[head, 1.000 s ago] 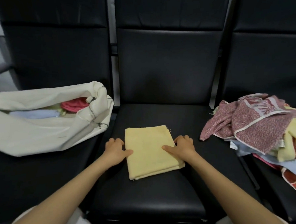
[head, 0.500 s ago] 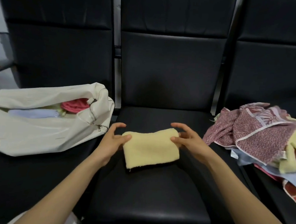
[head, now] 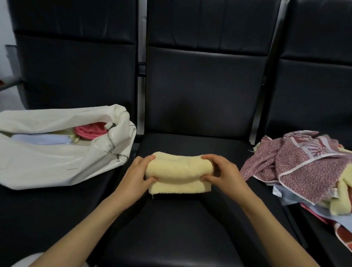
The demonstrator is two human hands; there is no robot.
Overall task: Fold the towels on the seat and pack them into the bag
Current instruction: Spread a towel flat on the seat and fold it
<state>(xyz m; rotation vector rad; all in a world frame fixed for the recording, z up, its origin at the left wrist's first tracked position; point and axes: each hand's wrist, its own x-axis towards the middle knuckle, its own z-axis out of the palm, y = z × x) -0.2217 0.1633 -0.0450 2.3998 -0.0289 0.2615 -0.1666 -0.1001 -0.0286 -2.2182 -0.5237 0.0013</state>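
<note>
A folded pale yellow towel [head: 179,172] is held just above the middle black seat [head: 178,231]. My left hand [head: 137,176] grips its left end, thumb underneath and fingers over the top. My right hand [head: 224,174] grips its right end the same way. The towel's far half is doubled over toward me in a thick roll. A white bag [head: 47,159] lies open on the left seat, with pink, light blue and yellow cloth inside. A pile of unfolded towels [head: 303,168], pink patterned and yellow, sits on the right seat.
Three black padded seats stand in a row with tall backrests [head: 204,73] behind. Narrow gaps separate the seats. A light floor and a red object show at the far left edge.
The towel lay flat on the seat a second ago under both hands. Both hands have since lifted it and folded it over into a thicker bundle.
</note>
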